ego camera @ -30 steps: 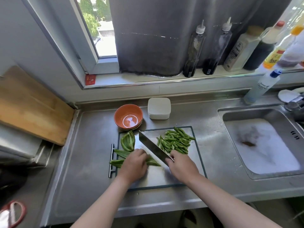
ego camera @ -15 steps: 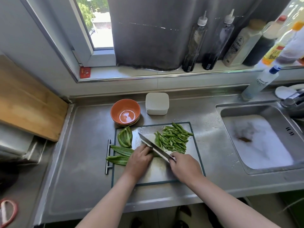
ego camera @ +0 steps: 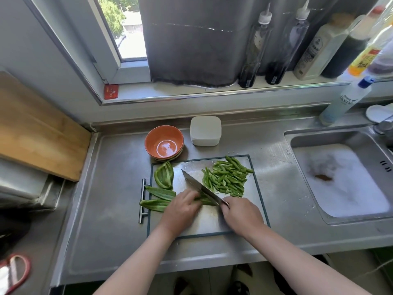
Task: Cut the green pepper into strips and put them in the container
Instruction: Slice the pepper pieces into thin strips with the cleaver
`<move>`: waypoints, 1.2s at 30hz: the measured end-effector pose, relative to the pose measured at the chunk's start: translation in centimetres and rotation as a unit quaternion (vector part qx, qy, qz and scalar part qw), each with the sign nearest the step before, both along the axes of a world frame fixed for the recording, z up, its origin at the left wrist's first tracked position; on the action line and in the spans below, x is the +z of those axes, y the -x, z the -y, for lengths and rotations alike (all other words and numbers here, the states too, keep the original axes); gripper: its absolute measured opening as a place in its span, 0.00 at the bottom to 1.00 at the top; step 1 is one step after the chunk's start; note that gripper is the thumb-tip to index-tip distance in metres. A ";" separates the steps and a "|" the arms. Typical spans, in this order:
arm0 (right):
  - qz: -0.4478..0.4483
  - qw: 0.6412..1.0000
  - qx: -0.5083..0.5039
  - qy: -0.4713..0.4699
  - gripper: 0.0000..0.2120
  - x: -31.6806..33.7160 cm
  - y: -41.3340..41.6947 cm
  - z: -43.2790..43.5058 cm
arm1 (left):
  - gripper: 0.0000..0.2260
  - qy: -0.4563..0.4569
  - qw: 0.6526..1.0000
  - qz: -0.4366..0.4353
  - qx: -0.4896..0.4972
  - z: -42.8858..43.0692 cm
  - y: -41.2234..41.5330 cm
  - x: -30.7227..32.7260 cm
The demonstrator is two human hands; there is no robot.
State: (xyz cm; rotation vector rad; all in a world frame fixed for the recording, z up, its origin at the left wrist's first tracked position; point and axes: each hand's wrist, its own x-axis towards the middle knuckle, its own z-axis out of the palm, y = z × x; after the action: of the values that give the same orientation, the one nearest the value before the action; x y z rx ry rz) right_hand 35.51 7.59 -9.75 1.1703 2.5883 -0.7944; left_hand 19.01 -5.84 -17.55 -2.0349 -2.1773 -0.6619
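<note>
R hand (ego camera: 240, 213) grips knife (ego camera: 202, 189) handle, blade tilted over board (ego camera: 212, 222). L hand (ego camera: 180, 209), fingers curled, holds down pepper piece (ego camera: 205, 201) beside blade. Cut strips (ego camera: 227, 177) piled R of blade; uncut pieces (ego camera: 163, 177) at board's L edge. White container (ego camera: 205, 130) on desk (ego camera: 119, 188) behind board.

pepper strips (ego camera: 226, 177) piled far-right on board (ego camera: 208, 220) | 3 lrg pcs (ego camera: 163, 175) lay flat at left | white sq container (ego camera: 205, 130) stood beyond far edge
</note>
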 end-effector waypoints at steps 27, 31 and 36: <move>-0.008 0.993 0.075 -0.093 0.14 0.3 -1.9 1.5 | 0.11 0.050 0.997 0.055 0.036 -1.2 0.9 -1.8; -0.010 0.993 0.074 -0.087 0.14 0.3 -2.0 1.7 | 0.15 0.042 0.996 0.061 0.044 -1.1 0.5 -1.4; -0.012 0.993 0.079 -0.083 0.14 0.0 -2.1 1.5 | 0.15 0.039 0.996 0.065 0.053 -1.2 0.3 -1.3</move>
State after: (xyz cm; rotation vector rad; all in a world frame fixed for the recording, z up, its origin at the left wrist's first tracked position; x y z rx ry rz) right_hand 37.58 6.07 -9.73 0.9863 2.7699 -0.5742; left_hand 18.70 -4.65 -18.88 -1.9454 -2.4022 -0.7270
